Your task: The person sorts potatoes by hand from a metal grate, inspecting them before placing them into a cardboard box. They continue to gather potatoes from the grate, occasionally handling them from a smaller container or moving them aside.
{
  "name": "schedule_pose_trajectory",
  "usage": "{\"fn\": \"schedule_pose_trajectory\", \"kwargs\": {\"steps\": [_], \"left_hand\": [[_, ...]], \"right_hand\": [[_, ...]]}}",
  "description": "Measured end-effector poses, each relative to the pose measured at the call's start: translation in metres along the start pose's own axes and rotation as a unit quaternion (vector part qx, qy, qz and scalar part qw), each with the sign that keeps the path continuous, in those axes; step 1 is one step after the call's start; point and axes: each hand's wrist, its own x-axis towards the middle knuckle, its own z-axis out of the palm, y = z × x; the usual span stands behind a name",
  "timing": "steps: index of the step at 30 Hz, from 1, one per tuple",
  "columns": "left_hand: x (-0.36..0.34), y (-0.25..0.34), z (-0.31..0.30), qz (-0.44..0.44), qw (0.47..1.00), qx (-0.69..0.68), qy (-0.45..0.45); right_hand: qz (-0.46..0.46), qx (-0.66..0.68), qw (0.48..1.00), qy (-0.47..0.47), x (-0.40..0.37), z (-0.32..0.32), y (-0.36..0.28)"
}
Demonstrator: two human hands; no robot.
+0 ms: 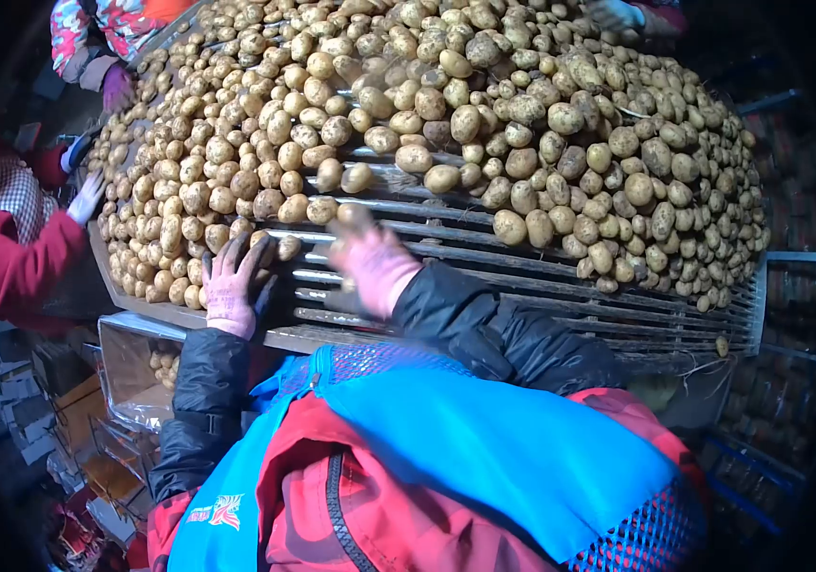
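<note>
Round, tan, soil-specked potatoes (pixel 642 189) heap across the frame's upper half on a slatted metal-and-wood table (pixel 561 303). At centre-left, the left hand (pixel 230 288), in a pink glove with dark fingertips, rests on them, fingers spread. Near centre, the similarly gloved right hand (pixel 373 262) hovers over the slats, its fingers too blurred to tell.

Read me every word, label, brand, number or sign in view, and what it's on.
No text can be read.
Blue vest: small lettering beside an emblem, too small.
Left glove: print, too small.
Right glove: dark marks, too blurred.
</note>
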Motion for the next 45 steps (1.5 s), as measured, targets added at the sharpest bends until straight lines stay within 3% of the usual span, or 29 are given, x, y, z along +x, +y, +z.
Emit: {"fn": "schedule_pose_trajectory", "kwargs": {"steps": [2,4,6,7,9,10,12,13,14,16,18,19,20,21,23,24,26,28,32,33,34,36,37,38,40,41,42,43,45], "left_hand": [[-0.005,-0.003,0.007,-0.04,0.999,-0.025,0.023],[-0.008,-0.003,0.006,-0.068,0.994,-0.068,0.049],[-0.008,-0.007,0.01,-0.066,0.991,-0.094,0.067],[-0.007,-0.008,0.01,-0.068,0.991,-0.096,0.068],[-0.007,-0.008,0.009,-0.061,0.991,-0.082,0.082],[-0.008,-0.008,0.01,-0.061,0.991,-0.084,0.082],[-0.006,-0.009,0.011,-0.066,0.99,-0.089,0.087],[-0.006,-0.01,0.012,-0.067,0.99,-0.09,0.088],[-0.008,-0.011,0.013,-0.065,0.99,-0.093,0.085],[-0.007,-0.015,0.015,-0.062,0.99,-0.096,0.088],[-0.007,-0.017,0.017,-0.054,0.988,-0.108,0.093],[-0.006,-0.013,0.014,-0.061,0.988,-0.11,0.094],[-0.007,-0.01,0.012,-0.071,0.987,-0.111,0.096],[-0.007,-0.012,0.012,-0.069,0.987,-0.108,0.099],[-0.007,-0.011,0.013,-0.068,0.987,-0.109,0.101],[-0.007,-0.011,0.012,-0.062,0.987,-0.108,0.103],[-0.008,-0.016,0.016,-0.068,0.987,-0.101,0.102],[-0.008,-0.012,0.013,-0.058,0.986,-0.109,0.109],[-0.016,-0.012,0.005,-0.002,0.973,-0.14,0.182],[-0.018,-0.003,0.001,-0.027,0.963,-0.207,0.169],[-0.018,0.01,-0.001,-0.051,0.948,-0.276,0.151],[-0.005,0.045,-0.003,-0.124,0.883,-0.449,0.056],[0.009,0.062,-0.017,-0.184,0.743,-0.641,-0.049],[0.019,0.074,-0.028,-0.233,0.553,-0.785,-0.152],[0.023,0.083,-0.026,-0.244,0.48,-0.794,-0.281],[0.02,0.078,-0.024,-0.253,0.484,-0.772,-0.327],[0.015,0.075,-0.022,-0.218,0.537,-0.737,-0.347],[0.015,0.075,-0.026,-0.24,0.504,-0.753,-0.348],[0.014,0.075,-0.027,-0.261,0.457,-0.78,-0.338]], "right_hand": [[-0.179,0.035,0.981,0.065,-0.006,0.041,0.006],[-0.157,0.206,0.964,0.067,-0.02,-0.003,0.014],[-0.067,0.088,0.961,0.253,-0.028,-0.015,0.061],[0.04,0.049,0.947,0.314,-0.036,-0.019,0.087],[0.213,-0.067,0.922,0.317,-0.046,-0.033,0.111],[0.28,-0.136,0.914,0.259,-0.04,-0.028,0.111],[0.254,-0.148,0.95,0.103,-0.034,-0.027,0.085],[0.144,-0.114,0.973,0.138,-0.03,-0.002,0.079],[0.055,-0.116,0.961,0.245,-0.026,0.022,0.06],[-0.033,-0.106,0.993,-0.036,-0.023,0.016,0.021],[-0.154,0.139,0.974,0.091,-0.036,0.035,0.025],[-0.131,0.073,0.987,0.064,-0.038,-0.007,0.025],[-0.011,-0.005,1.0,0.011,-0.037,-0.043,0.028],[-0.041,0.105,0.963,0.246,-0.043,-0.018,0.065],[0.1,-0.013,0.945,0.311,-0.04,-0.023,0.103],[0.192,-0.067,0.949,0.24,-0.038,-0.027,0.108],[0.215,-0.08,0.95,0.211,-0.032,-0.027,0.11],[0.275,-0.15,0.943,0.108,-0.018,-0.022,0.127],[0.316,-0.039,0.942,0.104,-0.019,-0.032,0.121],[0.281,-0.009,0.95,0.137,-0.025,-0.033,0.109],[0.247,0.022,0.954,0.167,-0.033,-0.028,0.092],[0.09,0.258,0.935,0.228,-0.043,-0.011,0.061],[0.023,0.28,0.932,0.229,-0.043,-0.018,0.036],[-0.045,0.301,0.925,0.227,-0.042,-0.029,0.019],[-0.058,0.253,0.934,0.246,-0.036,-0.04,0.03],[0.036,0.291,0.923,0.249,-0.035,-0.042,0.05],[0.094,0.107,0.949,0.282,-0.033,-0.045,0.081],[0.244,0.012,0.945,0.219,-0.032,-0.055,0.099],[0.393,-0.133,0.906,0.088,-0.027,-0.066,0.132]]}}
